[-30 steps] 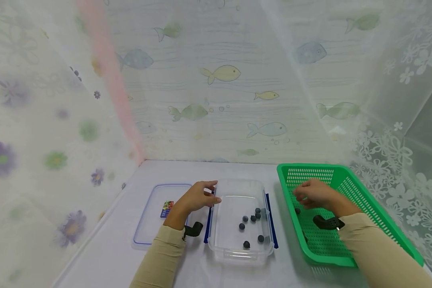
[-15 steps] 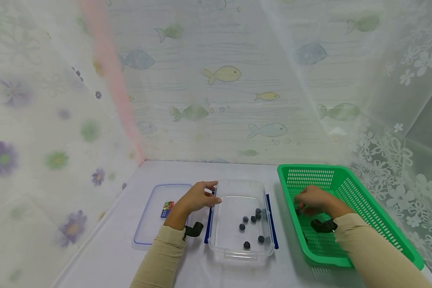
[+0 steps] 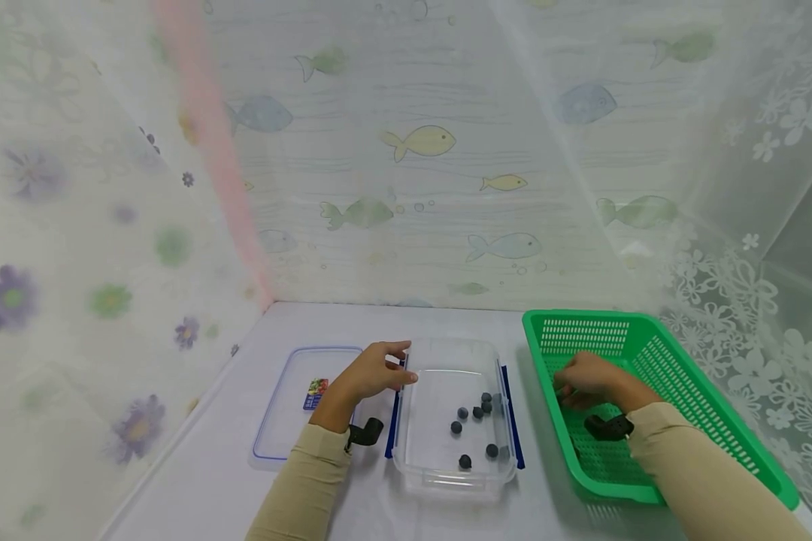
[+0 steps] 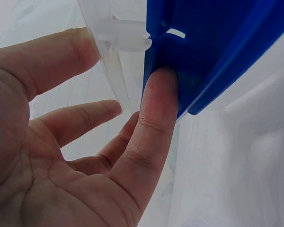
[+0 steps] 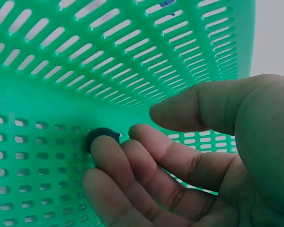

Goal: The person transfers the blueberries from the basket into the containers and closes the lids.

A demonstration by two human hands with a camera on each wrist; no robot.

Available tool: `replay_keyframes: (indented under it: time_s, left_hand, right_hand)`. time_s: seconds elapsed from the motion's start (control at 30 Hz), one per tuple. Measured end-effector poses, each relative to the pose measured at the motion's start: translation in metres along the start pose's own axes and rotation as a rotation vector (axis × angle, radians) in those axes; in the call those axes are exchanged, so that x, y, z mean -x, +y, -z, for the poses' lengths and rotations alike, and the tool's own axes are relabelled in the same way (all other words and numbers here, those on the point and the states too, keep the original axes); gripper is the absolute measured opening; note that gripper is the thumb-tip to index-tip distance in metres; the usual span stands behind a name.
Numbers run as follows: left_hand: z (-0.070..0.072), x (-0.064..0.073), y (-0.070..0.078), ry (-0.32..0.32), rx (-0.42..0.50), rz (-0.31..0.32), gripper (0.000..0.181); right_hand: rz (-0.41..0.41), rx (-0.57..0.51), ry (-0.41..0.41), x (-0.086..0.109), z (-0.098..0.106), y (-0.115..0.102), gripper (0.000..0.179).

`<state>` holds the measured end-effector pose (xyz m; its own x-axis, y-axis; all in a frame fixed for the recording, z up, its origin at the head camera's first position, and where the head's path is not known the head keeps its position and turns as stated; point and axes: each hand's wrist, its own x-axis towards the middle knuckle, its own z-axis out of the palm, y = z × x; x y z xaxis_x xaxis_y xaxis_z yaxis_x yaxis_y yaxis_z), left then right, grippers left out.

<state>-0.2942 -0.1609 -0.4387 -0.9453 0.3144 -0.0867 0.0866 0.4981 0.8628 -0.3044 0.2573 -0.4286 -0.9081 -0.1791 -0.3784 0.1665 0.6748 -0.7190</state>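
My left hand (image 3: 365,372) grips the left side of a clear plastic container (image 3: 422,451). In the left wrist view its thumb lies on the clear wall, and a finger presses the blue latch (image 4: 203,52) hanging outside. Several blueberries (image 3: 456,427) lie on the container's floor, mostly toward the right. My right hand (image 3: 592,379) is down inside the green basket (image 3: 656,488), near its left wall. The right wrist view shows a blueberry (image 5: 100,135) just behind its bent fingertips, with the thumb held apart. Whether those fingers touch it I cannot tell.
A clear lid (image 3: 277,421) with a blue seal and a small picture label (image 3: 315,392) lies flat on the white table (image 3: 352,319), left of the container. Patterned curtains (image 3: 406,188) enclose the table at the back and sides.
My right hand has moved lower in the basket toward its left wall, covering the blueberry seen there before. The left hand stays on the container.
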Motion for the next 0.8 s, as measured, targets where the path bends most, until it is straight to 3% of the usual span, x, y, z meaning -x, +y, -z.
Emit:
replay_keyframes:
  time_s: [0.47,0.8]
  left_hand:
    - [0.0007,0.0009,0.0011,0.006,-0.006,-0.004,0.077]
    - [-0.0002,0.0006,0.0015,0.005,-0.011,0.004,0.078]
  right_hand:
    - [-0.004,0.060,0.024,0.0033,0.0004,-0.0013,0.022]
    - [0.003,0.022,0.033,0.0007,0.0012,-0.0016,0.022]
